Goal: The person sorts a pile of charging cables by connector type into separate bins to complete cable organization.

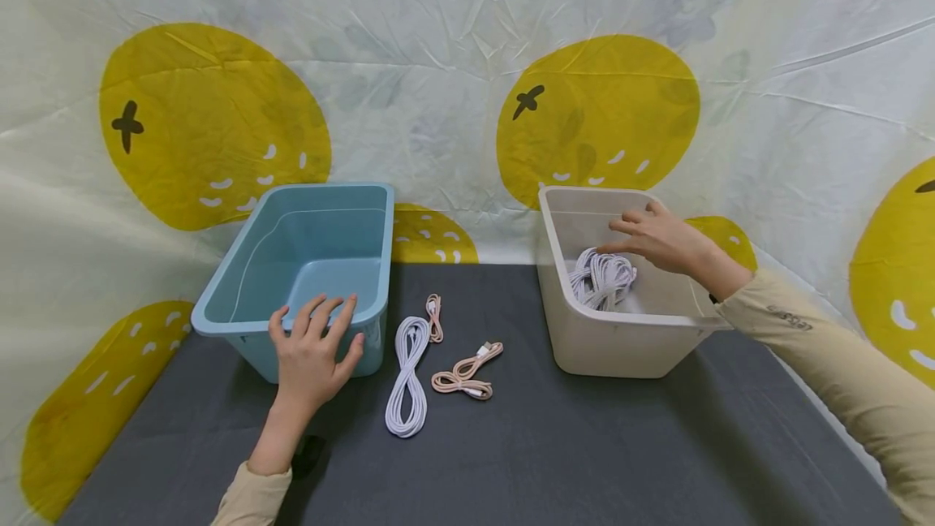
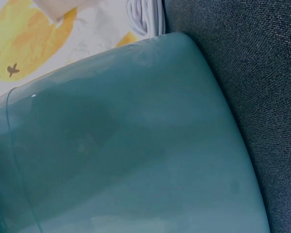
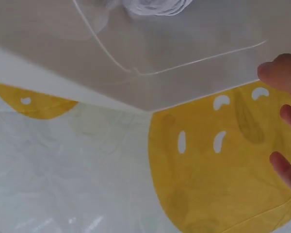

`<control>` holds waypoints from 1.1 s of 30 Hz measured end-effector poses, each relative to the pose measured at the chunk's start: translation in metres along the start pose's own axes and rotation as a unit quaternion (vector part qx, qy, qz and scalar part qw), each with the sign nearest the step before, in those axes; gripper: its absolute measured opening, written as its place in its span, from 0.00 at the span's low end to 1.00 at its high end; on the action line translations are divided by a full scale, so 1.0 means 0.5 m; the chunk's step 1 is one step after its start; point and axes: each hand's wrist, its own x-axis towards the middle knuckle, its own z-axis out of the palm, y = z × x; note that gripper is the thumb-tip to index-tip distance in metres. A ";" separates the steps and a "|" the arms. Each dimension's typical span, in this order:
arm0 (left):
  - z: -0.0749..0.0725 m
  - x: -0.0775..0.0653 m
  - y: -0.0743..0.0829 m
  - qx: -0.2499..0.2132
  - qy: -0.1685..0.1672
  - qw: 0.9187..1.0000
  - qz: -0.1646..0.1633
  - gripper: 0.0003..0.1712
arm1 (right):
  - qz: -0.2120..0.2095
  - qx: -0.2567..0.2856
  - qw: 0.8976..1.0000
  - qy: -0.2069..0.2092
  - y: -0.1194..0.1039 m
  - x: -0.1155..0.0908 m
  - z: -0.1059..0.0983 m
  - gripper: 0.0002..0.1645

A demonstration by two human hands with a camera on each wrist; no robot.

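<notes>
My left hand (image 1: 310,355) is at the near rim of the blue bin (image 1: 292,327), fingers spread and overlapping the rim in the head view. The left wrist view is filled by that bin's outer wall (image 2: 136,136). Over the beige bin (image 1: 621,347) hovers my right hand (image 1: 665,242), fingers apart and holding nothing. Bundled white cables (image 1: 605,278) lie inside the beige bin, below and left of this hand. In the right wrist view, three fingertips (image 3: 281,70) show at the right edge, and part of the white bundle (image 3: 157,6) at the top.
Between the bins, a long white cable bundle (image 1: 407,376) lies on the dark tabletop (image 1: 511,461). Beside it are a pinkish cable (image 1: 434,319) and a beige tied cable (image 1: 467,372). A cloth with yellow fruit prints (image 1: 453,104) hangs behind.
</notes>
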 end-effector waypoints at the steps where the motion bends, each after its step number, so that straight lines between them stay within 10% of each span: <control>1: 0.000 0.000 0.000 0.000 0.000 1.000 0.000 0.26 | 0.000 -0.001 1.000 0.003 -0.001 -0.001 0.002 0.34; 22: 0.000 0.000 0.001 0.002 0.003 1.000 0.000 0.26 | 0.058 0.068 0.995 0.043 -0.018 -0.003 -0.048 0.30; 33: -0.001 0.000 0.001 0.001 0.005 1.000 0.000 0.26 | 0.070 0.119 0.980 0.143 -0.031 -0.006 -0.071 0.24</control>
